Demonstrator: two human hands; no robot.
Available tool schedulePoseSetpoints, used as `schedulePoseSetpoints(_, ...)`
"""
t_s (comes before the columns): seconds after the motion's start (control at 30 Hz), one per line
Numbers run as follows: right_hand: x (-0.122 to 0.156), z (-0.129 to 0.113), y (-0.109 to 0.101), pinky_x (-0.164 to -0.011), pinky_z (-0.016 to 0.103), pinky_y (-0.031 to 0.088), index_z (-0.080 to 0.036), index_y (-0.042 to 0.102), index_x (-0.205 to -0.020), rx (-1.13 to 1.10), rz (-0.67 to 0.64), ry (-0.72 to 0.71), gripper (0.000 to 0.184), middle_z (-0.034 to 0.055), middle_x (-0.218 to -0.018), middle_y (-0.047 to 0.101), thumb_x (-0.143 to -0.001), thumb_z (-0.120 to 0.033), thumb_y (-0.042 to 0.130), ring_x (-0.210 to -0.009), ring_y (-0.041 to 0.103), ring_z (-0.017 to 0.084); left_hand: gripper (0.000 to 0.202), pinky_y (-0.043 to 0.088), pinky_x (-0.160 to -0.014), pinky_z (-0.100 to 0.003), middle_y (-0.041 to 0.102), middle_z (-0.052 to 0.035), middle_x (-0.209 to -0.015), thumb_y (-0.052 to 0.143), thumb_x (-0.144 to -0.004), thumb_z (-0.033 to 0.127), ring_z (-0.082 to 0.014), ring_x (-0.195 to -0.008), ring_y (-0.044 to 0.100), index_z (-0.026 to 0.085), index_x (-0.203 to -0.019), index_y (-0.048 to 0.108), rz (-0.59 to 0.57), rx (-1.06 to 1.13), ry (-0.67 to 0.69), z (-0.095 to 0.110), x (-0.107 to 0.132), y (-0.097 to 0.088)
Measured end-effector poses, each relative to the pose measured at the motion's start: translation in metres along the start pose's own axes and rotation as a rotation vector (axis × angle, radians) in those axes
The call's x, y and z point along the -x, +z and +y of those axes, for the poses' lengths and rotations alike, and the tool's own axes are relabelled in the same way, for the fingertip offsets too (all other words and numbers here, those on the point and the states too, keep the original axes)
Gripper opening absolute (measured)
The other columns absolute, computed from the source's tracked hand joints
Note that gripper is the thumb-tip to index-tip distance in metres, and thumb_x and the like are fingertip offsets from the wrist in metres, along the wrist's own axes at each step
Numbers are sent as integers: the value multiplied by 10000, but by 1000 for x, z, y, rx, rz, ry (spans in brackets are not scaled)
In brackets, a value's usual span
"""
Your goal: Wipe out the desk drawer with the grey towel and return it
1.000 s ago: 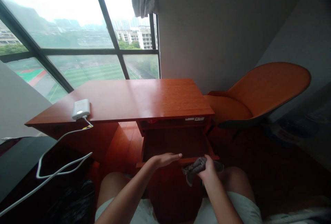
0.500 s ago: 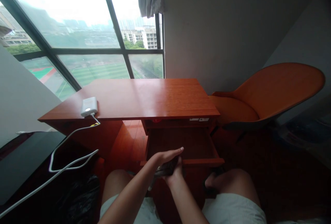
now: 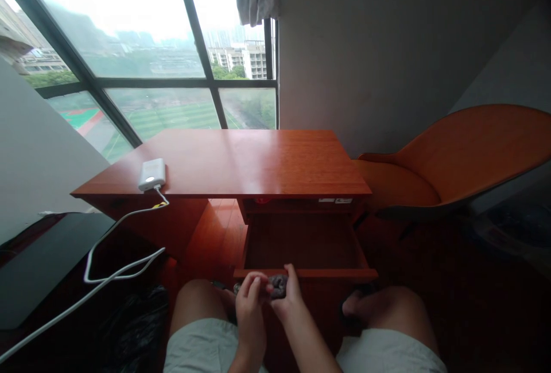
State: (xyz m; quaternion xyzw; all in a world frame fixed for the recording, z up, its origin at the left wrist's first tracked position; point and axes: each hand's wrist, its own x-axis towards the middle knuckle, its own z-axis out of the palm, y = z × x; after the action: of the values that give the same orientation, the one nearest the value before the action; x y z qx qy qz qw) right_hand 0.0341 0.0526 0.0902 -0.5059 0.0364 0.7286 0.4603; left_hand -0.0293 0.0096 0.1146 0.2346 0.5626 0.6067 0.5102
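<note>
A small dark grey, soft-looking bundle [image 3: 279,286] is held between my hands, low in front of the pulled-out drawer. My right hand [image 3: 291,297] is closed on it from the right, thumb raised along its edge. My left hand [image 3: 252,301] has its fingers bent and pinched at the bundle's left side. A bit of mottled grey shows past the left fingers. The exact kind of thing is not clear. Just beyond both hands is the open wooden drawer [image 3: 301,241] of the desk.
The reddish wooden desk [image 3: 258,160] stands ahead under the window. A white power bank [image 3: 152,173] lies on it, with a white cable [image 3: 103,235] hanging to the left. An orange chair [image 3: 473,155] stands right. A black plastic bag [image 3: 133,327] is low left.
My left hand, stretched flat over the bundle before, has drawn back to the left and bent its fingers. My right hand still holds the bundle. The view has shifted slightly.
</note>
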Motion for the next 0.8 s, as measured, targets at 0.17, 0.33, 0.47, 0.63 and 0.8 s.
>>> schedulePoseSetpoints(0.17,14,4,-6,-521,353,499,-232,437,-571,-303,28,198,358,20,-462,561,-809,-494,483,-482,574,201,366,511,-720,-333,687,-70,-779,634,-738,541,-230,-765,671,181,-803,655,280,103,-557,-50,21,-47)
schedulePoseSetpoints(0.33,23,6,-10,-517,364,506,-239,430,-561,-287,45,234,348,10,-448,558,-783,-493,520,-476,569,201,403,542,-791,-420,728,-126,-938,594,-804,529,-326,-946,687,173,-972,679,68,351,-737,-53,16,-29)
schedulePoseSetpoints(0.47,23,7,-13,-529,378,517,-235,465,-579,-281,23,320,340,27,-487,590,-773,-508,527,-524,603,221,170,571,-727,-374,727,-84,-813,621,-776,284,-292,-844,711,179,-904,656,169,434,-676,-49,11,-16)
schedulePoseSetpoints(0.63,21,11,-19,-556,374,528,-224,511,-617,-255,21,321,340,38,-537,629,-772,-527,522,-544,614,219,50,565,-683,-335,662,-18,-668,551,-779,235,-210,-645,679,202,-808,574,246,418,-607,-51,1,-18)
schedulePoseSetpoints(0.8,21,9,-28,-574,382,527,-206,586,-720,-122,-25,336,356,53,-576,657,-753,-557,532,-621,647,254,86,557,-639,-318,650,-26,-682,478,-769,180,-215,-669,680,198,-807,552,358,378,-640,-54,-4,-21)
